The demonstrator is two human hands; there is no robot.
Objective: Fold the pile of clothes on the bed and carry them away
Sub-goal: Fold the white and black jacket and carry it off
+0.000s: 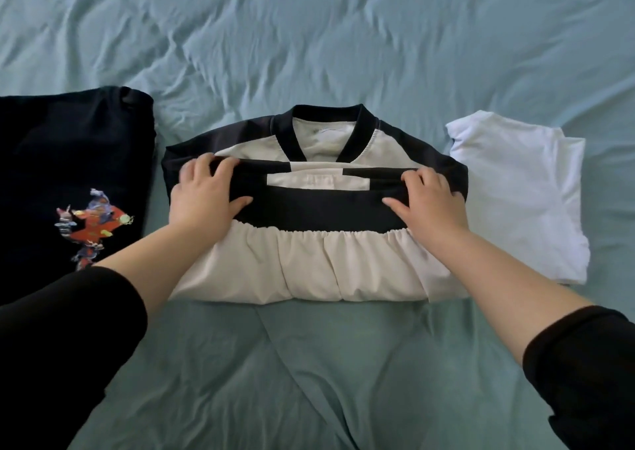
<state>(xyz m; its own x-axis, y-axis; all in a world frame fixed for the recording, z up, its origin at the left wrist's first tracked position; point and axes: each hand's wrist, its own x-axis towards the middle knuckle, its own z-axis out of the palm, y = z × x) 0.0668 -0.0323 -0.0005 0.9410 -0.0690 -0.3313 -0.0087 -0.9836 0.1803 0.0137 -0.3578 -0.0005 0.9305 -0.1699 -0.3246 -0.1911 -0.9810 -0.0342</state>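
I have both bare forearms reaching forward from the lower corners, each with a black fabric sleeve pushed back towards the elbow. My left hand (206,195) sits at about ten o'clock from the centre, palm down, fingers curled forward over a cloth edge and the thumb splayed inward towards three o'clock. My right hand (427,198) mirrors it at about two o'clock, palm down, fingertips bent over the same edge, thumb pointing inward towards nine o'clock. Both wrists are nearly straight and level, the hands well apart.
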